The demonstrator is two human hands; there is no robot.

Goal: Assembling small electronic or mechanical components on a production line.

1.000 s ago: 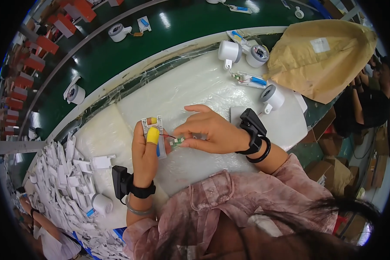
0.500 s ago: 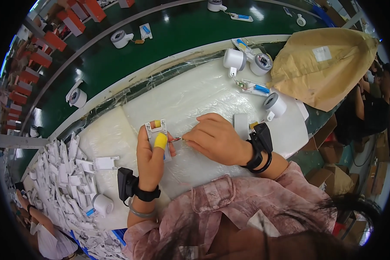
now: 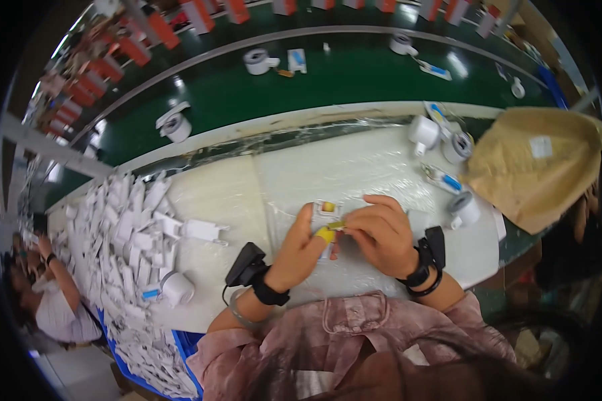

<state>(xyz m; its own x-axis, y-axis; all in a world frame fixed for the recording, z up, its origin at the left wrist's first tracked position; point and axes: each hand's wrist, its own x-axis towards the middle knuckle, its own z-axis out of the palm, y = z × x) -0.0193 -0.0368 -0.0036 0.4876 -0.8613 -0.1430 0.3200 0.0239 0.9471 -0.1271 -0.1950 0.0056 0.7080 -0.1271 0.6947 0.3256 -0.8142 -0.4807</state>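
Note:
My left hand [image 3: 295, 250], with yellow covers on the thumb and a fingertip, grips a small white plastic housing [image 3: 327, 206]. Against it, my right hand [image 3: 383, 235] is closed in a pinch beside the left thumb. A small yellowish-green piece [image 3: 336, 226] shows between the two hands; blur and fingers hide what it is and exactly what the right fingertips hold. Both hands are over the plastic-covered worktop [image 3: 294, 180]. To their left a loose white housing [image 3: 206, 231] lies by itself.
A heap of white plastic housings [image 3: 130, 234] covers the left side, above a blue bin [image 3: 187, 344]. White round units [image 3: 425, 134] with wired boards stand at right near a brown paper sheet [image 3: 535, 174]. A green conveyor [image 3: 348, 80] carries more units. Another person [image 3: 63, 311] sits at far left.
The view has swung, so the scene sits further right and lower. My right hand has come in closer to the housing; the red wires seen earlier at its fingertips no longer show clearly.

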